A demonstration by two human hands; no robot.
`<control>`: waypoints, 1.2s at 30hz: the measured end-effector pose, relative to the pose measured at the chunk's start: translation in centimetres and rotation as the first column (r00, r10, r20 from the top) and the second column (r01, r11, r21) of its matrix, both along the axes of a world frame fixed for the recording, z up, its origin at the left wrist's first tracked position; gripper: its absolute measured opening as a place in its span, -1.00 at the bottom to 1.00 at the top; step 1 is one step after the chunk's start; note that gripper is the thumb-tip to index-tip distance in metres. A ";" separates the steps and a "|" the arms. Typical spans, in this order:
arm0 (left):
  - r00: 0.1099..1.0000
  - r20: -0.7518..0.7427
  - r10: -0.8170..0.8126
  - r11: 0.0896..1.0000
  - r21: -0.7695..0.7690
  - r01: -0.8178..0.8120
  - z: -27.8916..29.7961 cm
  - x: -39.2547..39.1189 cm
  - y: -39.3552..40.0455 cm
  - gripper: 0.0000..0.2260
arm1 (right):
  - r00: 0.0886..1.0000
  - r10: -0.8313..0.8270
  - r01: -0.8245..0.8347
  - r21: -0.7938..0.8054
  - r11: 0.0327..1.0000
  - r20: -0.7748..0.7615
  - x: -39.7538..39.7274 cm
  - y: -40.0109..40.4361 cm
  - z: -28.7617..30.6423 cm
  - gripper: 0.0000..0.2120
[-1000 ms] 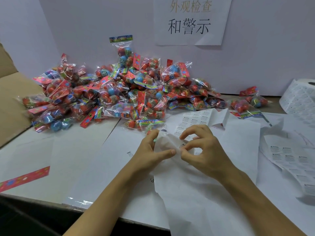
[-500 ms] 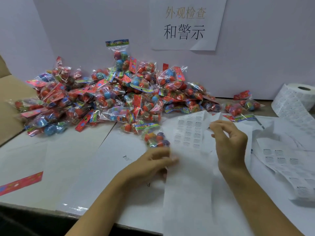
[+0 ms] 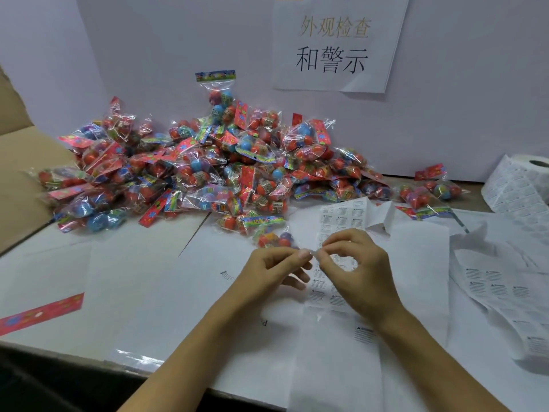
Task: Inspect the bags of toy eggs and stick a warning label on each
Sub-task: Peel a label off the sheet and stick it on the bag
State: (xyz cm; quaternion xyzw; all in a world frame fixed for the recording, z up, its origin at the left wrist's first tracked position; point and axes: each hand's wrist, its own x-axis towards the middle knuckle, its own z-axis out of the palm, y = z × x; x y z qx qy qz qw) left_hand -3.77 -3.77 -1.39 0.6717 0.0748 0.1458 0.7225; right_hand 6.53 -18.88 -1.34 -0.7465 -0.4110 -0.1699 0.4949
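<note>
Both hands, left [image 3: 274, 267] and right [image 3: 355, 273], pinch a flimsy, sticky warning label [image 3: 314, 254]; crinkly bags [image 3: 190, 171] at 11 o'clock suit header-card grips.

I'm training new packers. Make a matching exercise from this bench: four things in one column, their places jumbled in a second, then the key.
1. label roll
2. paper sign
3. pile of egg bags
4. loose red header card

A. taped on the back wall
B. heaped along the wall, left of centre
C. far right edge of the bench
D. flat near the bench's front left edge

Pairs: 1-C, 2-A, 3-B, 4-D
</note>
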 end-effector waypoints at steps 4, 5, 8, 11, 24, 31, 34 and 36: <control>0.999 0.007 -0.035 0.999 -0.012 0.035 0.1 -0.2 0.3 -0.77 | 0.993 0.084 -0.088 -0.044 0.995 -0.088 -0.3 0.0 -0.1 -0.89; 0.999 0.015 -0.040 0.999 -0.010 0.040 0.1 -0.3 0.4 -0.77 | 0.987 0.101 -0.108 -0.048 0.993 -0.126 -0.4 0.0 0.0 -0.81; 0.999 0.036 -0.040 0.998 -0.039 0.041 0.1 -0.3 0.6 -0.78 | 0.959 0.113 -0.124 -0.028 0.992 -0.259 -0.5 0.0 0.3 -0.60; 0.996 0.056 -0.065 0.997 -0.041 0.067 -0.1 -0.4 0.6 -0.80 | 0.958 0.098 -0.108 -0.020 0.994 -0.268 -0.4 0.0 0.3 -0.72; 0.999 0.040 -0.002 1.000 -0.018 0.003 -0.6 0.1 0.8 -0.74 | 0.900 0.186 -0.188 0.034 0.981 -0.393 -0.2 0.2 0.0 -0.89; 0.999 0.053 0.013 0.988 0.150 -0.021 -0.6 0.0 0.7 -0.75 | 0.874 0.198 -0.187 0.069 0.980 -0.443 0.2 0.1 0.0 -0.93; 0.999 0.034 0.012 0.967 0.253 -0.020 -0.7 0.0 0.6 -0.72 | 0.874 0.193 -0.184 0.065 0.981 -0.445 0.2 0.0 0.0 -0.89; 0.989 0.083 0.119 0.898 0.417 -0.143 -1.1 0.2 0.5 -0.60 | 0.878 0.176 -0.162 0.071 0.984 -0.444 0.2 0.0 0.1 -0.86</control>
